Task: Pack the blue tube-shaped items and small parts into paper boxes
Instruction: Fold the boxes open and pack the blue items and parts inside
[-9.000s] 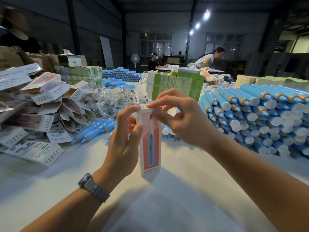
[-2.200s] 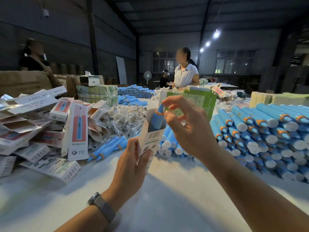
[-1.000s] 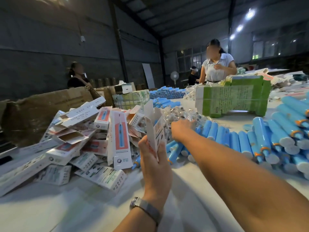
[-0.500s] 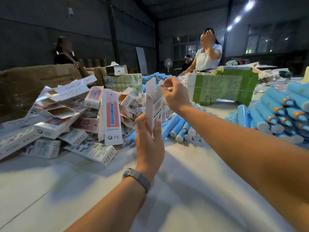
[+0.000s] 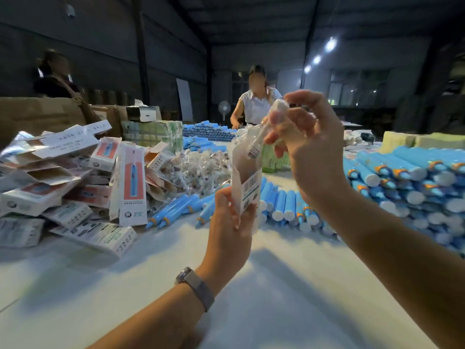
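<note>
My left hand [image 5: 230, 222] grips a narrow paper box [image 5: 247, 182] upright, its top flap open and a barcode on its side. Just above the box mouth, my right hand [image 5: 309, 149] pinches a small part sealed in a clear plastic bag [image 5: 264, 132], its lower end at the opening. A heap of the same clear-bagged parts [image 5: 198, 167] lies behind the box. Blue tubes with white caps [image 5: 412, 182] are stacked at the right, and more blue tubes [image 5: 284, 205] lie on the white table [image 5: 264, 298] beneath my hands.
A pile of paper boxes [image 5: 75, 177], some open, covers the left of the table. Green and white cartons [image 5: 153, 133] stand behind it. One person [image 5: 256, 102] works at the far end, and another person [image 5: 54, 76] stands behind brown cardboard [image 5: 42, 114] at the left.
My right hand has lifted from the heap of bagged parts with one clear-bagged part and brought it over the open box. The left hand keeps the box upright.
</note>
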The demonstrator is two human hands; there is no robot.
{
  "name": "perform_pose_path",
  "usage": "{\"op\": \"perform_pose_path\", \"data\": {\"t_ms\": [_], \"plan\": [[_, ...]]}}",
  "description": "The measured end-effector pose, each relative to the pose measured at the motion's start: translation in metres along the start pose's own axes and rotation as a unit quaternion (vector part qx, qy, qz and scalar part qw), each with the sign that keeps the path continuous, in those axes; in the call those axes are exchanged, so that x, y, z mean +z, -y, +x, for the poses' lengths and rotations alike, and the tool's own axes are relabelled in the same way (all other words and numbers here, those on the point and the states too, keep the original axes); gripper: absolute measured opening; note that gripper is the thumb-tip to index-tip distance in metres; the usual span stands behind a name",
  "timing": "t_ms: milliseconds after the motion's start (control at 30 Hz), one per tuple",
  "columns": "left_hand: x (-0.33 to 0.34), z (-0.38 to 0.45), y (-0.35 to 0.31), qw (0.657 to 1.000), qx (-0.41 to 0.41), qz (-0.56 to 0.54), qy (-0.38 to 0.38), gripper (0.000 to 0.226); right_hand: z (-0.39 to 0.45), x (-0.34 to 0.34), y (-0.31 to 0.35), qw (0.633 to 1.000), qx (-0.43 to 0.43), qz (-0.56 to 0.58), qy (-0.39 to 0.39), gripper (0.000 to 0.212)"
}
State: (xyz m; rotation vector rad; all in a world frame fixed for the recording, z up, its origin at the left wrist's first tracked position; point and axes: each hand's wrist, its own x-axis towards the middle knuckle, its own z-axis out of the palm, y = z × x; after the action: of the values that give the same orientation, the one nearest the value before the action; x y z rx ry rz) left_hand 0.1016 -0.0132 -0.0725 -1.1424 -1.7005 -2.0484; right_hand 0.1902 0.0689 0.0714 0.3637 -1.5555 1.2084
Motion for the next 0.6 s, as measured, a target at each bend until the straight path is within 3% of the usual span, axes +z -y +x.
{"op": "perform_pose_path", "data": {"t_ms": [133, 400, 533, 600], "plan": [[0.023, -0.010, -0.012, 1.000, 0.006, 0.001, 0.028, 0.022, -0.021, -0.022, 0.007, 0.979, -0.075, -0.177, 0.072, 0.027], [0.039, -0.019, -0.020, 0.996, 0.021, 0.074, 0.041, 0.021, -0.037, -0.060, -0.001, 0.932, -0.181, -0.285, 0.131, 0.009], [0.039, -0.024, -0.020, 0.995, 0.003, 0.068, 0.066, 0.019, -0.041, -0.064, -0.007, 0.924, -0.136, -0.331, 0.132, 0.015], [0.036, -0.026, -0.019, 0.996, -0.015, 0.047, 0.075, 0.018, -0.043, -0.066, -0.010, 0.899, -0.131, -0.389, 0.151, 0.027]]}}
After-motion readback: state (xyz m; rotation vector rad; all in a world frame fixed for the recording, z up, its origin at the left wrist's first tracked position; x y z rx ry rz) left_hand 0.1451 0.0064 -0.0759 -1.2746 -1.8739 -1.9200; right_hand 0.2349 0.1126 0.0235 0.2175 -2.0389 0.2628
